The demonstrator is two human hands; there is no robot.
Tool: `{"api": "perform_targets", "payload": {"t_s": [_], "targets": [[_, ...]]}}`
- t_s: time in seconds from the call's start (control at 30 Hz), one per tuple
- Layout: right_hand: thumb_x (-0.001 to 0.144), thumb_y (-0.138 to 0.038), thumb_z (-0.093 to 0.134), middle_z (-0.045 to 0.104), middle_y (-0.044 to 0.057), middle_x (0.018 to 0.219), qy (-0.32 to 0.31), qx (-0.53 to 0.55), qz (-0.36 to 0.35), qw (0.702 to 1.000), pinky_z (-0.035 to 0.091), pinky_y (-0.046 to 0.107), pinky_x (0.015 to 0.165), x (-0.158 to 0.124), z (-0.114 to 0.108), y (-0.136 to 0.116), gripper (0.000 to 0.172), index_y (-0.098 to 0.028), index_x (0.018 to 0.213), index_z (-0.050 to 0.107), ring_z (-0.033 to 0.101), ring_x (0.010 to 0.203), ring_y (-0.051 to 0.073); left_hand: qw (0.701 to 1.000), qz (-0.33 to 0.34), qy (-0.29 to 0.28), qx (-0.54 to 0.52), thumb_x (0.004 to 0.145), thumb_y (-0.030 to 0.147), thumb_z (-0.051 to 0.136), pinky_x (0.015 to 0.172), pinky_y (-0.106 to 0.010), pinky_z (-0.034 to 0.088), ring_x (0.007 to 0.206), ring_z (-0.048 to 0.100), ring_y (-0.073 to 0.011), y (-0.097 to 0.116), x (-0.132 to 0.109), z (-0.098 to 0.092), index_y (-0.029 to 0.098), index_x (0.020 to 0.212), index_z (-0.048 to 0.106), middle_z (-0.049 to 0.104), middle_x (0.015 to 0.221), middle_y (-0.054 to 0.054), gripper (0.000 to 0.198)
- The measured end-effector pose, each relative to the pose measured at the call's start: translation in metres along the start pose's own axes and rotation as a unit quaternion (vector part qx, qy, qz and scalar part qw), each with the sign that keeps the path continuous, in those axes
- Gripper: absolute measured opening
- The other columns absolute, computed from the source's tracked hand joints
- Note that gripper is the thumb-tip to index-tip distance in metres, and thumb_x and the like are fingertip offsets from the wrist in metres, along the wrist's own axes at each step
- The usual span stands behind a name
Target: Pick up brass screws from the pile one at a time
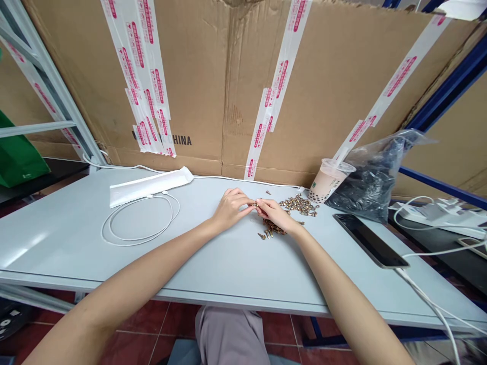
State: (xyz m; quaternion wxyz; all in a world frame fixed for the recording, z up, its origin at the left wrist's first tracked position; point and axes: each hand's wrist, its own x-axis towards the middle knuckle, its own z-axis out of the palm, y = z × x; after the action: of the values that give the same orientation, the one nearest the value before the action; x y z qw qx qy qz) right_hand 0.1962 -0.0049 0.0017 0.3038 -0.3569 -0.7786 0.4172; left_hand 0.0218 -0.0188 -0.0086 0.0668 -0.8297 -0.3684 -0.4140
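Note:
My left hand (pixel 231 209) and my right hand (pixel 274 214) meet above a pale grey table (pixel 160 263), their fingertips pinching a small brass fitting (pixel 256 204) between them. A loose heap of similar brass fittings (pixel 299 205) lies just beyond my right hand. A second heap (pixel 272 229) sits partly hidden under that hand's palm. A few stray pieces (pixel 268 192) lie apart near the far side. The parts are too small to identify exactly; they look like threaded screws or studs.
A coiled white cable (pixel 140 219) and a white paper packet (pixel 150 186) lie to the left. To the right are a dark phone (pixel 370 240) with a charging cable, a milk tea cup (pixel 327 180), and a plastic bag of dark parts (pixel 367 182). Cardboard (pixel 228 86) backs the table.

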Motion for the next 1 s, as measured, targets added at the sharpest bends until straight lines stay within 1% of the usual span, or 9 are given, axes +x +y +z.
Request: {"api": "perform_targets", "payload": {"t_s": [0.3, 0.43, 0.5, 0.6, 0.67, 0.77, 0.83, 0.9, 1.0], "targets": [[0.082, -0.049, 0.043, 0.050, 0.000, 0.070, -0.005, -0.006, -0.003, 1.000, 0.036, 0.022, 0.057, 0.001, -0.003, -0.002, 0.034, -0.016, 0.077, 0.050, 0.043, 0.059, 0.010, 1.000, -0.007, -0.029, 0.008, 0.085, 0.035, 0.048, 0.078, -0.032, 0.032, 0.081, 0.051, -0.0154, -0.002, 0.001, -0.002, 0.022, 0.086, 0.065, 0.067, 0.080, -0.001, 0.021], [0.082, -0.047, 0.043, 0.059, 0.003, 0.078, 0.050, -0.125, 0.003, 0.991, 0.038, 0.026, 0.065, 0.001, -0.012, 0.005, 0.032, -0.017, 0.083, 0.057, 0.050, 0.069, 0.014, 0.998, -0.021, -0.053, 0.000, 0.083, 0.034, 0.052, 0.082, -0.032, 0.033, 0.088, 0.050, -0.0168, -0.004, 0.002, -0.004, 0.022, 0.103, 0.059, 0.065, 0.090, -0.002, 0.025], [0.083, -0.044, 0.044, 0.062, 0.005, 0.086, 0.105, -0.264, 0.021, 0.959, 0.036, 0.030, 0.072, -0.001, -0.022, 0.009, 0.030, -0.019, 0.084, 0.060, 0.052, 0.078, 0.018, 0.998, -0.035, -0.059, 0.001, 0.081, 0.034, 0.055, 0.084, -0.033, 0.033, 0.093, 0.050, -0.0175, -0.007, 0.003, -0.006, 0.021, 0.111, 0.054, 0.064, 0.096, -0.002, 0.032], [0.083, -0.040, 0.046, 0.062, 0.010, 0.096, 0.176, -0.436, 0.061, 0.880, 0.031, 0.039, 0.081, -0.006, -0.038, 0.016, 0.027, -0.018, 0.081, 0.062, 0.049, 0.094, 0.025, 0.996, -0.052, -0.075, 0.011, 0.080, 0.034, 0.056, 0.085, -0.036, 0.032, 0.096, 0.049, -0.0192, -0.017, 0.004, -0.008, 0.022, 0.102, 0.059, 0.064, 0.098, -0.002, 0.026], [0.083, -0.037, 0.047, 0.061, 0.012, 0.098, 0.186, -0.488, 0.097, 0.847, 0.028, 0.042, 0.082, -0.010, -0.046, 0.021, 0.025, -0.018, 0.082, 0.063, 0.047, 0.099, 0.028, 0.994, -0.055, -0.096, 0.006, 0.079, 0.037, 0.057, 0.086, -0.037, 0.032, 0.096, 0.048, -0.0202, -0.025, 0.005, -0.009, 0.022, 0.094, 0.062, 0.063, 0.098, -0.002, 0.022], [0.082, -0.035, 0.048, 0.060, 0.014, 0.100, 0.190, -0.518, 0.133, 0.824, 0.027, 0.045, 0.082, -0.012, -0.051, 0.024, 0.023, -0.017, 0.086, 0.063, 0.046, 0.100, 0.030, 0.987, -0.044, -0.148, -0.033, 0.074, 0.042, 0.060, 0.086, -0.037, 0.034, 0.097, 0.048, -0.0205, -0.035, 0.005, -0.009, 0.023, 0.090, 0.064, 0.062, 0.100, -0.003, 0.024], [0.082, -0.034, 0.049, 0.059, 0.014, 0.103, 0.202, -0.516, 0.129, 0.822, 0.027, 0.045, 0.083, -0.012, -0.051, 0.021, 0.023, -0.018, 0.093, 0.062, 0.045, 0.102, 0.030, 0.982, -0.036, -0.180, -0.052, 0.071, 0.045, 0.062, 0.085, -0.036, 0.035, 0.097, 0.049, -0.0203, -0.040, 0.004, -0.009, 0.024, 0.089, 0.065, 0.062, 0.101, -0.003, 0.027], [0.082, -0.035, 0.049, 0.058, 0.011, 0.106, 0.192, -0.492, 0.099, 0.843, 0.027, 0.042, 0.083, -0.012, -0.048, 0.015, 0.024, -0.021, 0.097, 0.061, 0.045, 0.103, 0.028, 0.977, -0.028, -0.204, -0.060, 0.070, 0.046, 0.063, 0.085, -0.035, 0.034, 0.097, 0.049, -0.0196, -0.043, 0.004, -0.008, 0.025, 0.088, 0.067, 0.062, 0.100, -0.003, 0.028], [0.082, -0.039, 0.050, 0.060, 0.005, 0.103, 0.100, -0.441, 0.043, 0.891, 0.027, 0.037, 0.082, -0.011, -0.040, 0.004, 0.022, -0.026, 0.093, 0.063, 0.047, 0.100, 0.024, 0.970, -0.016, -0.235, -0.061, 0.071, 0.044, 0.063, 0.087, -0.033, 0.033, 0.095, 0.050, -0.0182, -0.043, 0.004, -0.006, 0.025, 0.085, 0.068, 0.063, 0.097, -0.002, 0.024]]}}
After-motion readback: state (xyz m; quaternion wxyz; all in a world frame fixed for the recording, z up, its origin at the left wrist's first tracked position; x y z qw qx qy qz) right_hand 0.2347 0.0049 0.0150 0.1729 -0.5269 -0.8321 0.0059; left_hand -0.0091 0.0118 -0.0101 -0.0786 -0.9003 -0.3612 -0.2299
